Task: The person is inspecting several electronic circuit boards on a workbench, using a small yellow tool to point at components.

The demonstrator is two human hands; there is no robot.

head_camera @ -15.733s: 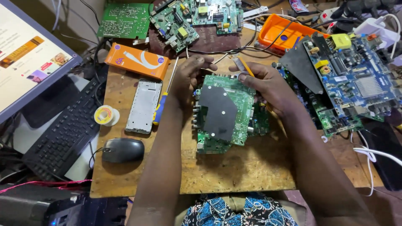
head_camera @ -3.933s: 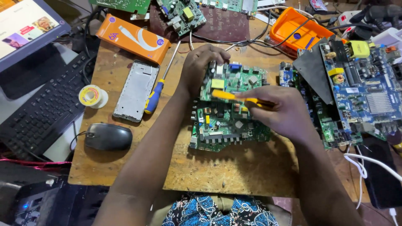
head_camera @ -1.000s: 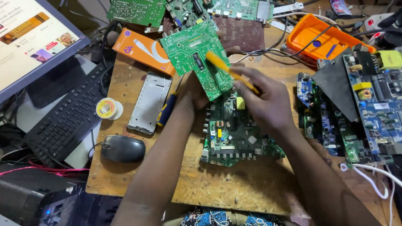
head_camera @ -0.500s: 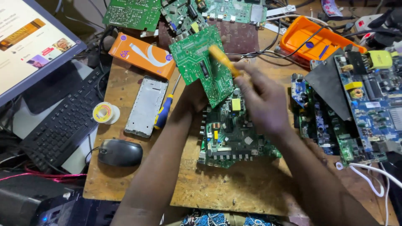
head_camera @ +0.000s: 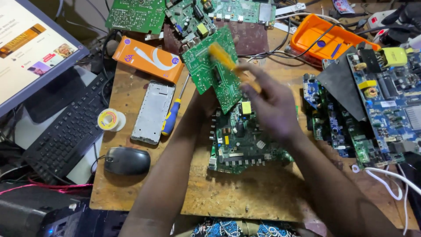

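My left hand (head_camera: 206, 102) holds a small green circuit board (head_camera: 212, 66) tilted up, solder side toward me, above the wooden work board (head_camera: 131, 193). My right hand (head_camera: 272, 107), blurred by motion, grips a yellow-handled tool (head_camera: 226, 61) whose handle crosses the raised circuit board. Under both hands lies a larger dark green main board (head_camera: 243, 145) with a yellow component, flat on the wood.
An orange box (head_camera: 147, 58), a phone frame (head_camera: 152, 112), a blue-yellow screwdriver (head_camera: 172, 117), a solder reel (head_camera: 110, 120), a mouse (head_camera: 127, 160) and a keyboard (head_camera: 66, 131) lie left. Blue and green boards (head_camera: 386, 105) and an orange tray (head_camera: 326, 37) crowd the right.
Over the last second, the small green board stayed raised in my left hand while my right hand swept the yellow-handled tool up and left across it. Earlier, both hands worked on the flat main board.
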